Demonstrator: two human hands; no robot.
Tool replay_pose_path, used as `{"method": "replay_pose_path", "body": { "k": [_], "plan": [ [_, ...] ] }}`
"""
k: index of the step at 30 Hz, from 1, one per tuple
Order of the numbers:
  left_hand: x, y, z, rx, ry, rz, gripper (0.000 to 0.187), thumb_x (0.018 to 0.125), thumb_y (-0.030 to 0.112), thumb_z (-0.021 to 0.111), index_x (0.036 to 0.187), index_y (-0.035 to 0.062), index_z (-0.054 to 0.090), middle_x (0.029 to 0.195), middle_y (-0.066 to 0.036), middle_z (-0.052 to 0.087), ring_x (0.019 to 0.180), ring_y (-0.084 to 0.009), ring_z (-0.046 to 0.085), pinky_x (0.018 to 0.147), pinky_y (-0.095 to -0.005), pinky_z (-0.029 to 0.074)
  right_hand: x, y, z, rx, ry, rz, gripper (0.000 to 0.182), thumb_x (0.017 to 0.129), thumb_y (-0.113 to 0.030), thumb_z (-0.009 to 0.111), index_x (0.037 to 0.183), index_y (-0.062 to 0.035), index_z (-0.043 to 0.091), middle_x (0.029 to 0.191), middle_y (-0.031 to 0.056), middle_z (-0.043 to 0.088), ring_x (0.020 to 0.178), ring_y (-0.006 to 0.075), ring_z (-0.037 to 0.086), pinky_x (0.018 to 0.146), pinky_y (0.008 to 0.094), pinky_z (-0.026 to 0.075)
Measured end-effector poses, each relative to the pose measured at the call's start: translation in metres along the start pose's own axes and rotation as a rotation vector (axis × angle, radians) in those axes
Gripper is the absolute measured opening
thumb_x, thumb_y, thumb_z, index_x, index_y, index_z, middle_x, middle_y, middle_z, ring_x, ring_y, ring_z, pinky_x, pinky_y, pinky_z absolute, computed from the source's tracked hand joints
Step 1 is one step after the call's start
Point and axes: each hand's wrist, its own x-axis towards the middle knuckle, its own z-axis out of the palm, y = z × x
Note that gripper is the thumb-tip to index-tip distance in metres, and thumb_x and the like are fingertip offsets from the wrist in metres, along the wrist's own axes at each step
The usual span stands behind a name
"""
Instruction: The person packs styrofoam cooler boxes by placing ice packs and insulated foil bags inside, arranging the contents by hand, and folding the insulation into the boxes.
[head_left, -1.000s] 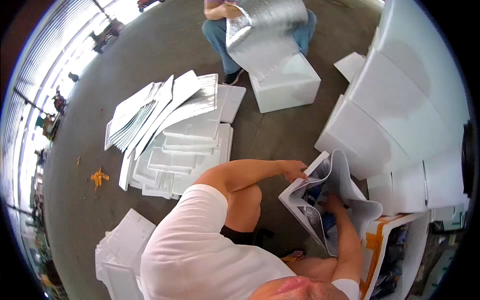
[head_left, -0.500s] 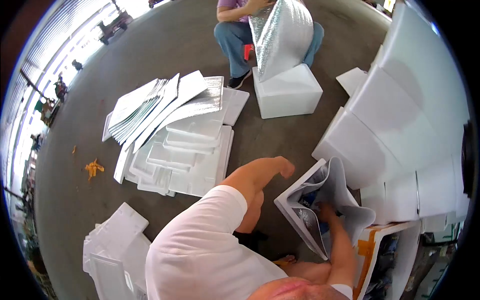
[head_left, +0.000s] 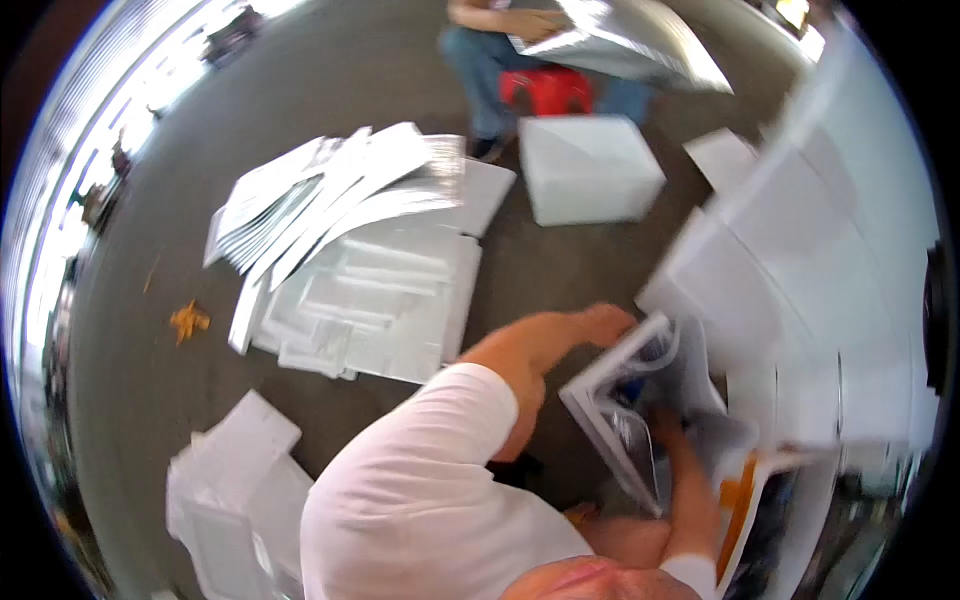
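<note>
A white foam box (head_left: 592,415) stands tilted at my right side, lined with a silvery insulated bag (head_left: 700,370) whose flaps stick up. Something dark blue (head_left: 630,390) shows inside. Deep in the bag's opening is my right hand (head_left: 666,426), its fingers hidden among the contents. My left hand (head_left: 608,325) is at the box's upper corner, right by the rim, blurred and with its fingers not clearly visible.
White foam boxes (head_left: 760,270) are stacked along the right. An open taped box (head_left: 740,510) holds dark packages. Foam lids (head_left: 400,310) and foil sheets (head_left: 310,200) lie left. Ahead, a person (head_left: 475,70) on a red stool (head_left: 545,92) handles a foil bag (head_left: 640,45) behind a foam box (head_left: 590,170).
My left hand has moved right to the box's corner. My right hand stays inside the bag. The person opposite has swung the foil bag up off the foam box, to the right.
</note>
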Motion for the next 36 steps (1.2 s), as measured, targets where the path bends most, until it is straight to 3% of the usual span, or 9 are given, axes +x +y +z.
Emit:
{"method": "replay_pose_path", "body": {
  "k": [2,6,12,16,18,21,27,30,36],
  "plan": [
    [0.006,0.014,-0.005,0.006,-0.148,-0.029,0.049,0.078,0.035,0.066,0.121,0.0138,0.060,0.115,-0.015,0.065,0.105,-0.0324,0.062,0.091,-0.0459,0.047,-0.015,-0.028,-0.043,0.092,-0.226,0.182,0.046,0.086,-0.031,0.061,0.123,-0.0043,0.059,0.118,0.0235,0.061,0.111,0.0392,0.057,0.097,0.0481,0.043],
    [0.011,0.015,-0.052,-0.205,-0.019,0.024,0.033,0.090,0.019,0.056,0.120,0.0044,0.061,0.116,-0.016,0.065,0.105,-0.0257,0.064,0.091,-0.0416,0.050,-0.034,-0.057,-0.118,0.278,0.159,0.030,0.049,0.090,-0.036,0.062,0.125,-0.0017,0.056,0.120,0.0185,0.061,0.109,0.0326,0.060,0.095,0.0406,0.047],
    [0.031,0.059,-0.086,-0.391,-0.019,0.172,0.049,0.083,0.003,0.060,0.132,0.0048,0.052,0.122,-0.015,0.062,0.108,-0.0257,0.063,0.087,-0.0359,0.052,-0.186,-0.069,-0.202,0.656,0.436,0.108,0.035,0.089,-0.022,0.065,0.118,-0.0026,0.062,0.111,0.0154,0.066,0.099,0.0251,0.065,0.086,0.0344,0.051],
    [0.011,0.095,-0.109,-0.397,-0.073,0.202,0.062,0.081,-0.001,0.058,0.140,0.0086,0.043,0.132,-0.016,0.055,0.114,-0.0264,0.059,0.091,-0.0378,0.050,-0.275,-0.036,-0.183,0.753,0.773,0.362,0.033,0.085,-0.011,0.065,0.117,-0.0027,0.062,0.105,0.0139,0.067,0.093,0.0256,0.065,0.084,0.0321,0.052],
    [0.002,0.102,-0.115,-0.297,-0.037,0.136,0.073,0.076,-0.004,0.058,0.144,0.0128,0.038,0.141,-0.018,0.045,0.125,-0.0296,0.051,0.099,-0.0414,0.045,-0.301,-0.013,-0.147,0.420,0.753,0.590,0.047,0.079,-0.006,0.067,0.125,-0.0049,0.057,0.113,0.0152,0.064,0.097,0.0263,0.064,0.088,0.0324,0.051],
    [-0.006,0.098,-0.114,-0.109,-0.022,0.237,0.079,0.071,0.001,0.064,0.145,0.0153,0.038,0.147,-0.017,0.038,0.132,-0.0329,0.041,0.106,-0.0453,0.038,-0.310,-0.044,-0.127,0.530,0.509,0.730,0.070,0.074,-0.007,0.072,0.138,-0.0099,0.045,0.130,0.0196,0.054,0.114,0.0299,0.057,0.099,0.0362,0.045],
    [-0.050,0.164,-0.103,0.262,-0.323,0.671,0.090,0.064,0.022,0.079,0.145,0.0167,0.038,0.151,-0.014,0.033,0.137,-0.0329,0.035,0.110,-0.0505,0.032,-0.270,-0.064,-0.104,0.364,0.498,0.339,0.095,0.067,-0.024,0.083,0.147,-0.0166,0.032,0.144,0.0189,0.039,0.130,0.0357,0.042,0.109,0.0422,0.034],
    [-0.054,0.175,-0.079,0.200,-0.515,0.761,0.082,0.071,0.028,0.078,0.143,0.0185,0.040,0.147,-0.016,0.038,0.138,-0.0313,0.034,0.115,-0.0521,0.022,-0.240,-0.050,-0.098,0.297,0.571,0.154,0.085,0.069,-0.030,0.083,0.141,-0.0173,0.041,0.142,0.0183,0.042,0.127,0.0357,0.045,0.105,0.0419,0.038],
    [-0.003,0.155,-0.037,0.233,-0.435,0.596,0.028,0.085,0.027,0.062,0.109,0.0106,0.063,0.097,-0.013,0.068,0.103,-0.0330,0.063,0.088,-0.0467,0.050,-0.197,-0.039,-0.093,0.317,0.666,0.184,0.044,0.075,-0.033,0.078,0.108,-0.0100,0.063,0.108,0.0130,0.061,0.096,0.0323,0.061,0.082,0.0407,0.049]
  ]
}}
